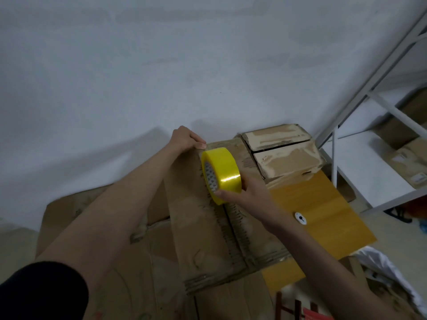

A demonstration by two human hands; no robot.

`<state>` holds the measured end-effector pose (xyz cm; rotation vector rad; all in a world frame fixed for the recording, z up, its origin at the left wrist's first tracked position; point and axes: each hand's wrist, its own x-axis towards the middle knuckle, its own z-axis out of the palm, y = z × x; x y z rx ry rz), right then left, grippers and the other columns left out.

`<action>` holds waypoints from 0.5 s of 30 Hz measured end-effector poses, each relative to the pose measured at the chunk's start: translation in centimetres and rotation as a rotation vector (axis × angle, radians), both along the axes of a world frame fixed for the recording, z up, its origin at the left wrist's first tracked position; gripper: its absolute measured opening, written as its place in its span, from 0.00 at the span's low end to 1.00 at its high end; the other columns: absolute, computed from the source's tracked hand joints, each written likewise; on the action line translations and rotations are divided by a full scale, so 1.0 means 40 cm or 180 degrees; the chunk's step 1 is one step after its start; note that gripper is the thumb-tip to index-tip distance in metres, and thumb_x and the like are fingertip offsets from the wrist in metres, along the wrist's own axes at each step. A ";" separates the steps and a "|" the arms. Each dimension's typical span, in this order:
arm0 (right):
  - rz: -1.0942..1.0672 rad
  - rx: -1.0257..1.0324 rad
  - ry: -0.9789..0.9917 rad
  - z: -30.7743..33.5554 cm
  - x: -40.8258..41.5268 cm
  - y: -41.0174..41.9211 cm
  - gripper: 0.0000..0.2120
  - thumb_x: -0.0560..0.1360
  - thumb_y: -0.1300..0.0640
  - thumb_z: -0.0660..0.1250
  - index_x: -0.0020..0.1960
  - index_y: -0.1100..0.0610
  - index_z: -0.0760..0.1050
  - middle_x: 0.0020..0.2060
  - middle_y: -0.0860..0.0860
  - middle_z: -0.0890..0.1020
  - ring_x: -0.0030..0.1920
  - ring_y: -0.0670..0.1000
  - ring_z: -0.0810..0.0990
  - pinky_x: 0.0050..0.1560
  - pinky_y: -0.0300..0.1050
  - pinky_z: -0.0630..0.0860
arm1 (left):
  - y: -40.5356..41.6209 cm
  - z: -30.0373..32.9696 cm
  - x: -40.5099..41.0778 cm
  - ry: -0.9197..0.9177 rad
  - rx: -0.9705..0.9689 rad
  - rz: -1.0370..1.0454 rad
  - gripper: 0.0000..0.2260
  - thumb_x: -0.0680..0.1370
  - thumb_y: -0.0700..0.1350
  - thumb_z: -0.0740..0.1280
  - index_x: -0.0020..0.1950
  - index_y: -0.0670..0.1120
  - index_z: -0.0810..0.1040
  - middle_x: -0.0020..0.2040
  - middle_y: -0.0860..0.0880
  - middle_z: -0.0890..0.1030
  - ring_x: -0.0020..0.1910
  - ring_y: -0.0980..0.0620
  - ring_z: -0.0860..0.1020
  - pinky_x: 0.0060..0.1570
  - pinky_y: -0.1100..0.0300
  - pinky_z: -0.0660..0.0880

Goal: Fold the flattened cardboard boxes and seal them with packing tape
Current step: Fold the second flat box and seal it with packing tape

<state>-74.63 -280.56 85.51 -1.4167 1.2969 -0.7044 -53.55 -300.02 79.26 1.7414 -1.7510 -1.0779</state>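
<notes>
Right hand (pixel 248 195) has its fingers curled round the yellow tape roll (pixel 220 174), standing it on edge on top of the folded box (pixel 208 227), right over the centre seam. Left hand (pixel 187 139) pinches the box's far edge, just beyond the roll. A second box (pixel 284 151), flaps closed, sits right of the roll on a yellow table (pixel 323 218).
</notes>
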 end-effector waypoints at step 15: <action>-0.0731 0.0315 0.0010 0.022 -0.013 0.143 0.19 0.66 0.28 0.70 0.45 0.41 0.77 0.46 0.47 0.83 0.45 0.48 0.83 0.49 0.61 0.81 | 0.107 -0.037 0.023 -0.0591 -0.1257 -0.0872 0.13 0.83 0.43 0.63 0.65 0.44 0.80 0.65 0.46 0.80 0.66 0.48 0.76 0.68 0.58 0.69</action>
